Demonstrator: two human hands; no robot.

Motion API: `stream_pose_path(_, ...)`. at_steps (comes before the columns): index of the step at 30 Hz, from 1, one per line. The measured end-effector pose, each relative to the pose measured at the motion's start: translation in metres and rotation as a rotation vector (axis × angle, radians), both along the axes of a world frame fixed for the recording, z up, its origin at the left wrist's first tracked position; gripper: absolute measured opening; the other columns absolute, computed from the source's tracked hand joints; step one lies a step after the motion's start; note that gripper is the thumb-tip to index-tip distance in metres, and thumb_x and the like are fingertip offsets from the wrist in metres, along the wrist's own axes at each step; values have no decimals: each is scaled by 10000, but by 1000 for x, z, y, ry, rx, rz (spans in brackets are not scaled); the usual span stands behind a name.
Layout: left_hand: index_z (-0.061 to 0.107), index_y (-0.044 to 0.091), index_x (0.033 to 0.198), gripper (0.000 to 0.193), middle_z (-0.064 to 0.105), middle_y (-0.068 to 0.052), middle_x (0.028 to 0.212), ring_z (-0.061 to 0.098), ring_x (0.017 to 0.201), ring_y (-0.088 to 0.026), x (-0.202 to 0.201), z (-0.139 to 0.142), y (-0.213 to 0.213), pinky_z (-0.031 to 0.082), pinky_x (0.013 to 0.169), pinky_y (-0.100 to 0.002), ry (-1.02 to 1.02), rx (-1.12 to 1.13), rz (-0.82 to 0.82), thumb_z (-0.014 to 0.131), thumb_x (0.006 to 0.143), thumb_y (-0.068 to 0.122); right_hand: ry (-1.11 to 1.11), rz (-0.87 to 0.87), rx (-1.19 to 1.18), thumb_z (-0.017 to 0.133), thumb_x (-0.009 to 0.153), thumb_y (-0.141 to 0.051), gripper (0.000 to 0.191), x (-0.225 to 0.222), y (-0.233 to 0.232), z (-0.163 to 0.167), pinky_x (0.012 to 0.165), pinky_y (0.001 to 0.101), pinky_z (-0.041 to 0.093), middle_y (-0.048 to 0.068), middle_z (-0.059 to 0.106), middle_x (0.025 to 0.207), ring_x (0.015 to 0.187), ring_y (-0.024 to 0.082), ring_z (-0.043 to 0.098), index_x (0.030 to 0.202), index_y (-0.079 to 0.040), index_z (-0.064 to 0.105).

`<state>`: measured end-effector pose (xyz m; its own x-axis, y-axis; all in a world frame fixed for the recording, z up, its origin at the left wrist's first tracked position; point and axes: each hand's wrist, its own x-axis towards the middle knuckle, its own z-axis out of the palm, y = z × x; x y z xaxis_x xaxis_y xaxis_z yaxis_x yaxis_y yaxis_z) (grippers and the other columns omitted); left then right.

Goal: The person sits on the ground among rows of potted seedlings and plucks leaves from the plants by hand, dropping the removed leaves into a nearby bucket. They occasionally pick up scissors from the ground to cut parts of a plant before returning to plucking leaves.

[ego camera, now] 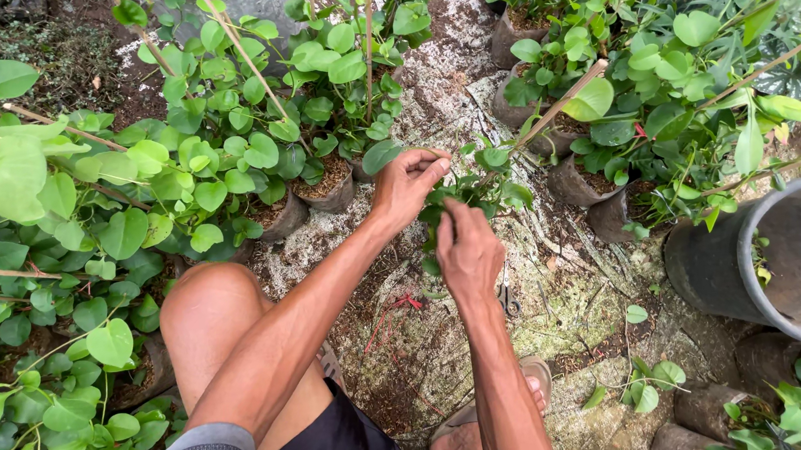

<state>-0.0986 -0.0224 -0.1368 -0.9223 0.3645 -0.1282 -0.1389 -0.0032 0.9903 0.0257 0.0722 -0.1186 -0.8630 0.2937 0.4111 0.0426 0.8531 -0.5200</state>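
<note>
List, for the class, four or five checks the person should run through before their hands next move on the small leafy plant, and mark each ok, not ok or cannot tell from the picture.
1. Left hand has a grip on the small plant: ok, fingers pinch its top leaves.
2. Right hand is at the plant: ok, raised just below the leaves; whether it grips the stem, cannot tell.
3. Plant's pot or root ball in sight: cannot tell, hidden behind the hands.
4. Slanted bamboo stake clear of the hands: ok, it lies beside them.
5. Large grey pot out of the way: ok, off to the side.
</note>
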Motion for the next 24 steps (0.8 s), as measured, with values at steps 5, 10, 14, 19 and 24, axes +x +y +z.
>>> stream_pose_path(5,781,107,1106,208,779,-30,958,711,850,-111,1,9,6,595,751,-266,70,-66,-7,736,935,218,-185,60,185,677,939,-96,200,14,-10,-9,586,400,523,108,659,915,755,242,619,1127,-68,743)
stream_pose_path(10,763,126,1111,217,761,0,978,712,891,-89,2,13,8,583,789,-251,94,-110,-27,728,944,261,83,-20,72,711,872,-125,254,20,-27,-5,795,439,567,219,568,1209,1031,330,617,1110,-48,671)
stream_pose_path(14,782,124,1098,227,776,-6,955,718,852,-109,0,13,9,600,749,-272,124,-81,-8,732,918,252,167,-152,-476,709,888,-117,448,14,-29,-5,708,372,622,268,524,1297,973,274,673,1261,-15,484)
stream_pose_path(19,786,125,1094,219,775,-15,935,710,842,-114,0,13,7,587,749,-273,54,-91,2,735,923,253,108,-214,-835,709,914,-124,503,8,-27,-2,674,304,627,291,604,1325,808,209,730,1295,9,407)
stream_pose_path(24,784,132,1092,212,782,-18,947,723,852,-115,-1,9,8,601,759,-289,101,-110,1,738,923,252,-82,-238,-685,700,868,-97,555,5,-32,8,668,355,606,278,653,1274,758,225,747,1325,-20,396)
